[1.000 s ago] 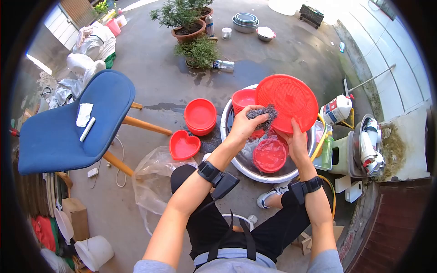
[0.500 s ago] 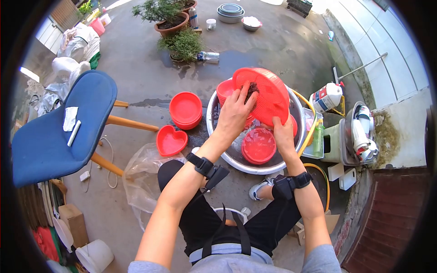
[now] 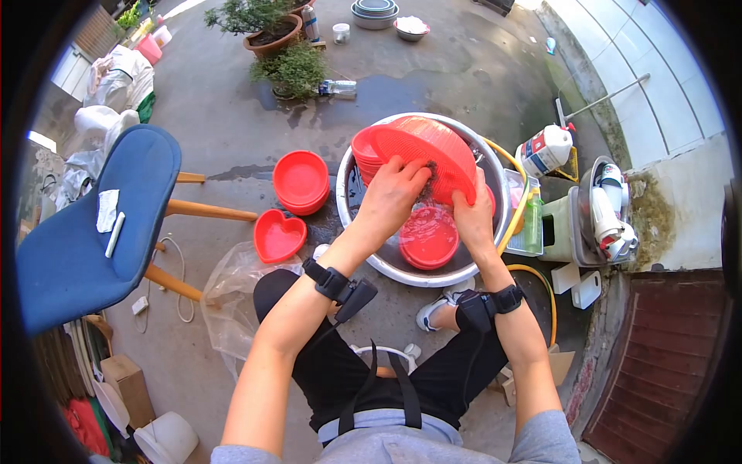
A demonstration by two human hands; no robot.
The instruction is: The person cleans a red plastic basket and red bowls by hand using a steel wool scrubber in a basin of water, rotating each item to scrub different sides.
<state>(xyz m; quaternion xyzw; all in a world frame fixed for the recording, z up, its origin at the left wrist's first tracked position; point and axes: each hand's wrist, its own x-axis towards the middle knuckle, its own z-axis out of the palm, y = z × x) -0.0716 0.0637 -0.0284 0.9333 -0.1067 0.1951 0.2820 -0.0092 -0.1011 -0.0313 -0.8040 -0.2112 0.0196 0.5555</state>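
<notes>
- Through the head camera I have both hands over the metal basin (image 3: 345, 189), working on a red ribbed basket (image 3: 421, 143).
- My left hand (image 3: 389, 199) is curled, fingers bent over a dark scouring pad (image 3: 431, 166) and pressed to the basket's ribbed surface; most of the pad is hidden from me.
- My right hand (image 3: 473, 218) is closed on the basket's lower right edge, thumb toward me; I can't see all its fingers.
- The basket is tilted, held up above the basin, clear of the water.
- Below it, in the basin, I see a red bowl (image 3: 430, 240) with water in it, and a stack of red bowls (image 3: 363, 151) by the basin's left wall.
- On the floor left of the basin are more round red bowls (image 3: 301, 178), nested, with a heart-shaped red bowl (image 3: 280, 237) just beside them.
- A yellow hose (image 3: 519, 216) runs along the basin's right side.
- Farther left I get a blue chair (image 3: 77, 247), with a white paper (image 3: 108, 210) on its seat.
</notes>
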